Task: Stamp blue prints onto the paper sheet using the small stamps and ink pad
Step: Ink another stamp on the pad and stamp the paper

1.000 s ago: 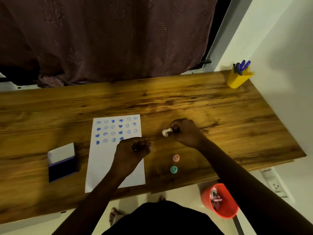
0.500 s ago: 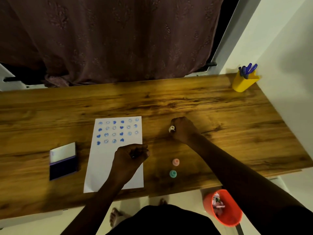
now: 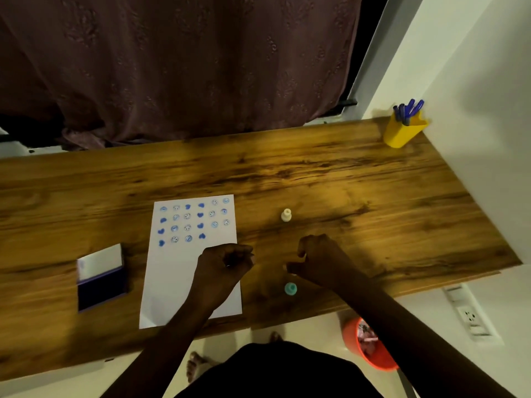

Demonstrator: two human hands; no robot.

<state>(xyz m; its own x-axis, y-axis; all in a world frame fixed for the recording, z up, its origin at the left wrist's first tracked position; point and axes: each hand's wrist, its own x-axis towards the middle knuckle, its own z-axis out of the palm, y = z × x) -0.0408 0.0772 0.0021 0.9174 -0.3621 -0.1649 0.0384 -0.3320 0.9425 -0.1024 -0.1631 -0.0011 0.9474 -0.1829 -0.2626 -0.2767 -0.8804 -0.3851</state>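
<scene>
Hands first. Left hand (image 3: 222, 264) is curled into a loose fist, knuckles up, resting on the right edge of the paper sheet (image 3: 189, 282); fingers are folded under and something small and dark shows between them, too small to identify, so cannot tell if it grips anything. Left forearm runs from bottom centre up and slightly right onto the sheet. Right hand (image 3: 319, 261) sits on the wooden table (image 3: 316, 179) right of the sheet, fingers bent inward, thumb and fingertips pinched at a small pale-pink stamp (image 3: 288, 268) that stands on the table; only a sliver of it shows, the grip looks closed on it. Right forearm comes in from lower right, angled up-left.

Cream stamp (image 3: 286, 215) stands upright on the table, apart from both hands, farther from the person than the right hand. Teal stamp (image 3: 290, 289) stands upright just below the pinched one, close to the right wrist, not touched.

Sheet lies flat, long side running away from the person; its far half carries rows of blue prints (image 3: 194, 221), hearts and round smiley faces; the near half is blank. Ink pad (image 3: 100, 278) lies open on the table left of the sheet, lid part pale, pad part dark blue, untouched.

Yellow pen holder (image 3: 402, 133) with blue pens stands at the far right corner. Orange bin (image 3: 369, 347) sits on the floor below the table edge.
</scene>
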